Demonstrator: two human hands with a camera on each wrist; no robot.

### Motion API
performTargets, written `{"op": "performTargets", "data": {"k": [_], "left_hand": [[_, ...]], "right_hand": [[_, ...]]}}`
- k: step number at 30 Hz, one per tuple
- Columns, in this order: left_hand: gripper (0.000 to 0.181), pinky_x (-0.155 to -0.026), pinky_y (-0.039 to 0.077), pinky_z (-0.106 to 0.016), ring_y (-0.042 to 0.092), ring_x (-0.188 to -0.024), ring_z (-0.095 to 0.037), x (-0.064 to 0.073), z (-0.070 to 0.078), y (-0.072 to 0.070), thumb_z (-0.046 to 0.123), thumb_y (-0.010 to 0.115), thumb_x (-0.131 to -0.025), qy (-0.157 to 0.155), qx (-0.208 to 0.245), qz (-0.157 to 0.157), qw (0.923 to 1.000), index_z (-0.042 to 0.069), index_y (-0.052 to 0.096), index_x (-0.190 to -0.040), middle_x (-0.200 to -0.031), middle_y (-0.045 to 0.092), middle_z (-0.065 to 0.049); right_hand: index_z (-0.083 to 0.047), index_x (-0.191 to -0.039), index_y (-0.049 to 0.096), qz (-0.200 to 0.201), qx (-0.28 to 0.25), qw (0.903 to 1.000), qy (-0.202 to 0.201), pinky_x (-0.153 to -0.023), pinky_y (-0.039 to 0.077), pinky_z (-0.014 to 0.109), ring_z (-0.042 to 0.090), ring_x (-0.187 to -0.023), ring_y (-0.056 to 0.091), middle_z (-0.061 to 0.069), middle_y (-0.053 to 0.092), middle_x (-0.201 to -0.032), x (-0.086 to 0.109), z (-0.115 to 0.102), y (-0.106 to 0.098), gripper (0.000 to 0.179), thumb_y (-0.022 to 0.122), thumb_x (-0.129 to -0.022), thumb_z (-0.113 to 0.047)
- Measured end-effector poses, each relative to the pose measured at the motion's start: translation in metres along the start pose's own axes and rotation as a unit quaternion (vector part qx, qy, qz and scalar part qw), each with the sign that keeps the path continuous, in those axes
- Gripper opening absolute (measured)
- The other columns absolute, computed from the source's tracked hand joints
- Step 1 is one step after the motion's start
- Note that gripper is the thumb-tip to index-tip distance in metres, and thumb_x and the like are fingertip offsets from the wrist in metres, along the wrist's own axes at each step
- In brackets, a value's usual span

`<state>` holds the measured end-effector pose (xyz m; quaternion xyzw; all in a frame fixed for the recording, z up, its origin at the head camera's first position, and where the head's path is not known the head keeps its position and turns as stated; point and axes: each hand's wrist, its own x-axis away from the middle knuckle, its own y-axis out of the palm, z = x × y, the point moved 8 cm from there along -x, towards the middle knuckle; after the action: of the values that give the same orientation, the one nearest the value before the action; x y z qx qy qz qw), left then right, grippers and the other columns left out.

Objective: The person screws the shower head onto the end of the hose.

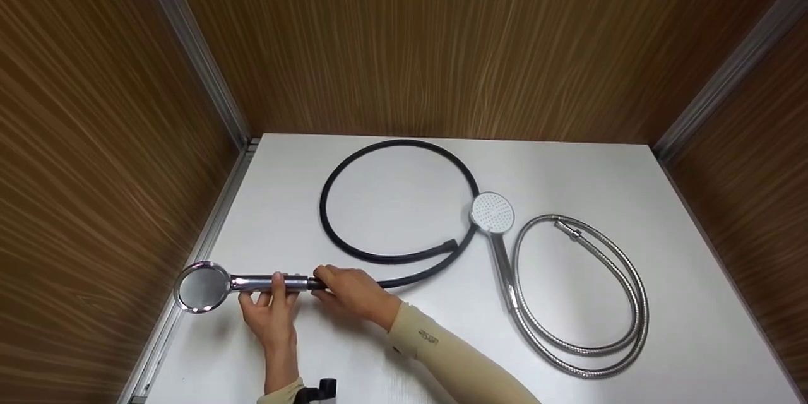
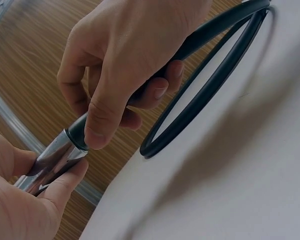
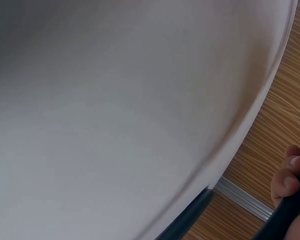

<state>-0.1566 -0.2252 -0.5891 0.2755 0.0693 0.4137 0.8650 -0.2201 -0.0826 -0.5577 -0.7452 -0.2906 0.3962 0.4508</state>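
Observation:
A chrome shower head [image 1: 202, 287] with a round face is at the left of the table, its handle [image 1: 255, 283] pointing right. My left hand [image 1: 273, 322] grips that handle between thumb and fingers from below. Against the handle's end sits the end of a black hose [image 1: 399, 143], which my right hand [image 1: 355, 292] pinches. In the left wrist view the right hand [image 2: 125, 65] curls round the black hose, its thumb close to the chrome handle's rim [image 2: 75, 142]. Whether the joint is threaded together is hidden. Only part of the right hand [image 3: 290, 177] shows in the right wrist view.
The black hose loops across the white table [image 1: 404, 202], its free end [image 1: 449, 245] lying inside the loop. A second shower head [image 1: 493, 213] with a white face rests over that hose, joined to a coiled metal hose [image 1: 644, 309]. Wood-grain walls [image 1: 410, 44] enclose the table.

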Motion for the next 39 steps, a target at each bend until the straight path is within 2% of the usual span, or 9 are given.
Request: {"op": "performTargets", "data": {"k": [4, 7, 12, 19, 24, 32, 39], "left_hand": [[0.043, -0.073, 0.067, -0.030, 0.076, -0.086, -0.015, -0.0004, -0.0003, -0.0008, -0.004, 0.070, -0.097, -0.003, -0.004, 0.004, 1.0000, 0.001, 0.044, -0.131, -0.089, 0.073, -0.006], [0.046, -0.075, 0.066, -0.029, 0.076, -0.088, -0.014, -0.0004, -0.0002, -0.0013, -0.001, 0.070, -0.097, -0.006, -0.024, 0.005, 0.9997, 0.000, 0.043, -0.135, -0.092, 0.073, -0.005], [0.050, -0.080, 0.065, -0.027, 0.075, -0.095, -0.012, 0.0002, -0.0003, -0.0017, 0.004, 0.070, -0.099, -0.009, -0.058, -0.004, 0.9983, 0.005, 0.042, -0.140, -0.101, 0.072, -0.005], [0.044, -0.079, 0.066, -0.028, 0.076, -0.093, -0.014, -0.0007, -0.0005, -0.0019, 0.002, 0.070, -0.099, -0.009, -0.035, 0.000, 0.9993, 0.007, 0.045, -0.135, -0.096, 0.072, -0.004], [0.041, -0.077, 0.067, -0.029, 0.076, -0.090, -0.016, -0.0013, 0.0000, -0.0022, -0.002, 0.068, -0.098, -0.006, -0.015, 0.006, 0.9998, 0.005, 0.045, -0.131, -0.092, 0.072, -0.006], [0.042, -0.076, 0.067, -0.030, 0.076, -0.089, -0.015, -0.0021, 0.0000, -0.0007, -0.001, 0.069, -0.098, -0.010, -0.021, 0.001, 0.9997, 0.006, 0.046, -0.132, -0.091, 0.074, -0.004], [0.047, -0.072, 0.067, -0.029, 0.076, -0.087, -0.014, -0.0009, 0.0000, -0.0004, -0.001, 0.070, -0.098, -0.007, -0.037, -0.005, 0.9993, 0.005, 0.043, -0.136, -0.091, 0.073, -0.004]], "right_hand": [[-0.013, -0.112, 0.056, 0.006, 0.005, 0.9999, -0.006, -0.062, 0.048, 0.023, 0.008, -0.069, 0.051, -0.003, 0.066, -0.090, 0.0002, -0.0009, -0.0010, 0.019, 0.060, -0.109, -0.031], [-0.011, -0.111, 0.058, 0.016, 0.008, 0.9997, -0.017, -0.063, 0.050, 0.024, 0.008, -0.070, 0.052, -0.002, 0.066, -0.089, 0.0006, -0.0023, -0.0028, 0.020, 0.059, -0.109, -0.031], [-0.011, -0.110, 0.060, 0.032, 0.008, 0.9991, -0.028, -0.063, 0.052, 0.026, 0.009, -0.069, 0.054, -0.002, 0.066, -0.087, 0.0012, -0.0037, -0.0054, 0.020, 0.058, -0.110, -0.031], [-0.012, -0.110, 0.062, 0.042, 0.032, 0.9981, -0.032, -0.061, 0.052, 0.023, 0.008, -0.068, 0.055, -0.004, 0.066, -0.087, 0.0011, -0.0045, -0.0055, 0.021, 0.057, -0.110, -0.032], [-0.011, -0.114, 0.062, 0.031, 0.022, 0.9990, -0.025, -0.062, 0.050, 0.021, 0.006, -0.070, 0.052, -0.003, 0.066, -0.089, 0.0014, -0.0037, -0.0036, 0.023, 0.057, -0.110, -0.033], [-0.009, -0.127, 0.058, 0.018, 0.011, 0.9997, -0.010, -0.074, 0.060, 0.026, 0.012, -0.081, 0.070, 0.000, 0.075, -0.105, 0.0010, -0.0017, -0.0031, 0.030, 0.065, -0.106, -0.029], [-0.014, -0.124, 0.063, 0.023, 0.031, 0.9987, -0.032, -0.066, 0.057, 0.022, 0.008, -0.074, 0.064, -0.003, 0.070, -0.095, 0.0014, -0.0047, -0.0023, 0.022, 0.064, -0.107, -0.028]]}}
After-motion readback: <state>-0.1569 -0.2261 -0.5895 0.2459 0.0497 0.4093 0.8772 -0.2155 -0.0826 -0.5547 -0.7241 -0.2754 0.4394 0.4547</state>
